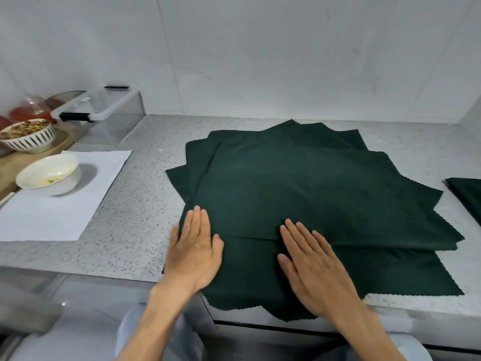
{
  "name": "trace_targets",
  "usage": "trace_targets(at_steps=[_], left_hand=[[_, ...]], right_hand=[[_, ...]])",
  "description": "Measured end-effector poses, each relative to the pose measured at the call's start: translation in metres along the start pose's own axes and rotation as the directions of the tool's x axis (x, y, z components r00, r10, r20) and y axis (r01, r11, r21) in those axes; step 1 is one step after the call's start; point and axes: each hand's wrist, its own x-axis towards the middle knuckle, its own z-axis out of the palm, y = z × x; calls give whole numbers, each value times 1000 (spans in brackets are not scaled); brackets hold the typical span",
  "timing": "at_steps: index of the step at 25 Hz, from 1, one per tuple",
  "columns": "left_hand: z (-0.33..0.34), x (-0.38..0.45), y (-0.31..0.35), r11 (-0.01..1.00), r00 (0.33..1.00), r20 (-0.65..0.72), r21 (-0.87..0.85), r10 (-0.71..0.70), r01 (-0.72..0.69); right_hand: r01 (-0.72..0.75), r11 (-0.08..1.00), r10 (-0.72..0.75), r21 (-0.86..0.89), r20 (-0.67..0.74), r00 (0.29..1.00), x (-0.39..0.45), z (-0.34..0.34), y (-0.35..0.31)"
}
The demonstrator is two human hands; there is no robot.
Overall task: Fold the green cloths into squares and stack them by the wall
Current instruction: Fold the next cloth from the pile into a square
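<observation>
Speckled grey counter (135,204): dark green cloths (299,183) fanned in a pile, zigzag edges. Left hand (194,247) and right hand (312,264) flat on top, fingers straight, gripping nothing.

Your dark green cloths (299,188) are lying fanned in an unfolded pile at centre counter, pinked corners jutting all round, while another green cloth (467,196) is sitting apart at three o'clock.

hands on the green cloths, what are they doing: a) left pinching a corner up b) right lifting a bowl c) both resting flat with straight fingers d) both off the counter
c: the left hand and the right hand lie flat, fingers straight, on the green cloths.
</observation>
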Motion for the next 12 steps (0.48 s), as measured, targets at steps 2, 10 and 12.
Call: trace_targets(at_steps=[2,10,12], left_hand=[[-18,7,0,993,999,35,118,-17,13],[14,25,88,911,912,-6,41,410,-409],[14,26,85,918,918,22,0,396,-396]], right_hand=[[-2,1000,2,-7,6,1000,2,-2,0],[-166,985,164,37,48,985,-12,-10,33],[-289,957,289,-6,51,956,-30,-20,84]])
